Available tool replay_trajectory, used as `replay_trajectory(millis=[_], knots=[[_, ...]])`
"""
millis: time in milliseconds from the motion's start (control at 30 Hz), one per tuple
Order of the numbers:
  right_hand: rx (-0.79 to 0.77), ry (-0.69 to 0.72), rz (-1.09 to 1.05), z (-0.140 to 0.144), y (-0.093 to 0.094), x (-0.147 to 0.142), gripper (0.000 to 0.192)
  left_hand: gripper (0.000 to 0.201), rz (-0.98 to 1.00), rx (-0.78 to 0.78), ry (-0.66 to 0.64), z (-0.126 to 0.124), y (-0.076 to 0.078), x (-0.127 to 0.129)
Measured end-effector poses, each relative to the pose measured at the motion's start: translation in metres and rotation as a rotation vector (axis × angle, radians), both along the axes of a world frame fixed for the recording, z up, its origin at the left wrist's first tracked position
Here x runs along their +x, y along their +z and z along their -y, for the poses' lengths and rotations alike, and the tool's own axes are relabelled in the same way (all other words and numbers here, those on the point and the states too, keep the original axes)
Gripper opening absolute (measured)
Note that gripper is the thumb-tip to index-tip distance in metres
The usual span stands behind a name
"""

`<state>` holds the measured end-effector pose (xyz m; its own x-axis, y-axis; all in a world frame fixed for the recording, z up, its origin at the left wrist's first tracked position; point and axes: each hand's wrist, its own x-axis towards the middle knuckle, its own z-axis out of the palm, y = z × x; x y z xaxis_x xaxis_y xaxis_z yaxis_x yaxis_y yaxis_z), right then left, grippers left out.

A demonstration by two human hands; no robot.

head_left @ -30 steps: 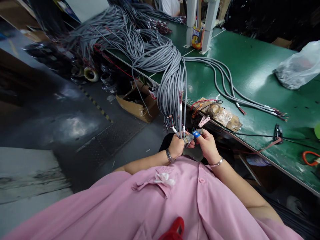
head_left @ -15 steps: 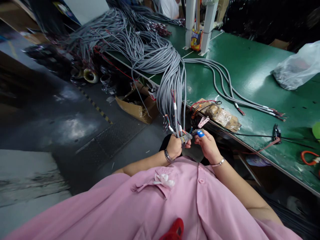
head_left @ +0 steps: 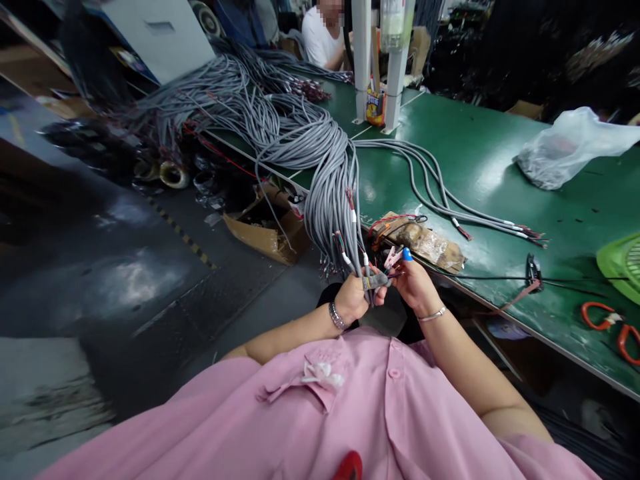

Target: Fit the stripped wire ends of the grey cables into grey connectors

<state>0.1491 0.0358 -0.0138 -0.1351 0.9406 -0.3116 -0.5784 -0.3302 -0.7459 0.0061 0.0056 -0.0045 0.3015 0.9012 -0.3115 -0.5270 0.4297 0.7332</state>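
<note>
A: Where are the cable ends just now?

B: In the left hand (head_left: 351, 298). Its grip is closed round a small cluster of grey cable ends (head_left: 374, 281), held just off the near edge of the green desk (head_left: 480, 167). They belong to the thick grey cable bundle (head_left: 334, 193) that spills over the edge and hangs down to the fist.

A: And the other hand?

B: The right hand (head_left: 415, 285) is touching the same ends from the right, its fingertips pinched on the fine coloured wires at the tips. The forefinger wears a blue finger cot (head_left: 407, 254).

A: Which way do the cables run?

B: Up and away from the body, towards the heap on the desk, with the stripped tips at the hands. The two hands meet at the tips, left underneath gripping, right working from the side.

A: Anything close by?

B: A taped brown block (head_left: 425, 240) sits on the desk edge just beyond the right hand, and a few separate cables (head_left: 450, 200) lie flat to the right.
</note>
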Motion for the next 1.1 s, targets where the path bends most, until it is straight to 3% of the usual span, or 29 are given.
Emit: replay_trajectory(millis=[200, 467, 767, 1100], knots=[[-0.008, 0.037, -0.003, -0.005, -0.007, -0.004, 0.043, 0.024, 0.003, -0.045, 0.010, -0.004, -0.006, 0.001], [-0.030, -0.071, -0.023, -0.009, -0.010, -0.012, 0.039, 0.023, -0.021, -0.037, 0.007, -0.001, -0.015, -0.001], [0.016, -0.038, 0.008, -0.008, -0.013, -0.009, 0.038, 0.021, -0.010, -0.029, 0.029, 0.001, -0.013, -0.002], [-0.031, -0.069, -0.135, -0.008, -0.012, -0.011, 0.032, 0.024, -0.051, -0.058, 0.050, 0.001, -0.012, -0.001]])
